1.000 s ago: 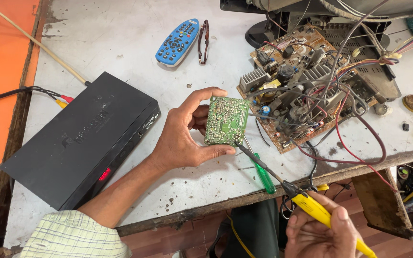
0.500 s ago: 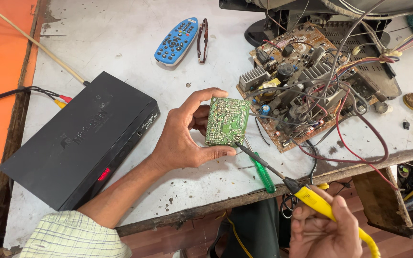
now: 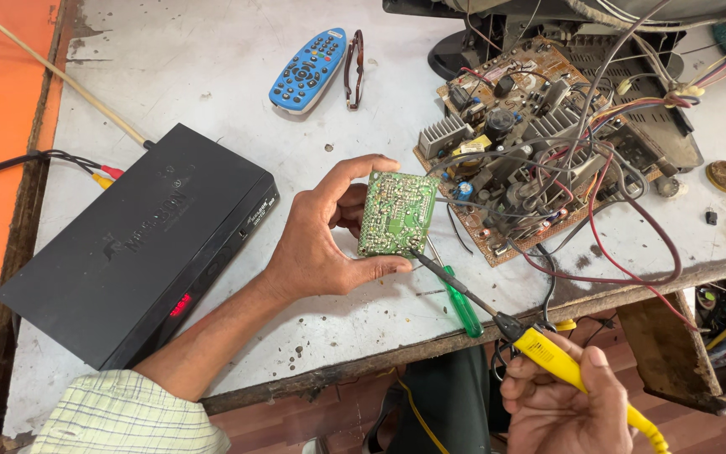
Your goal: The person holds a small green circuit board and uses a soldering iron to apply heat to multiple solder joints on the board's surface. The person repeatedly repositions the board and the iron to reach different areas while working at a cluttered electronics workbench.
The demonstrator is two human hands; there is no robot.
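1. The desk [image 3: 212,76] is carrying a black set-top box [image 3: 140,248] and an opened chassis board [image 3: 531,160].
2. The left hand [image 3: 317,240] is holding a small green circuit board [image 3: 397,214] above the desk, its fingers grasping the edges, solder side facing the camera, long axis near upright.
3. The right hand [image 3: 560,403] is clenching a yellow soldering iron [image 3: 497,315], tip touching the board's lower edge, shaft slanting up-left. This appears to be joint work, calling for a steady tip.

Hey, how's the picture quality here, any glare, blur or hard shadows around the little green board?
Head view: even daylight, no glare; the green board in the left hand is sharp, the soldering iron in the right hand too; soft shadow beneath the hand on the table; edges slightly bowed.
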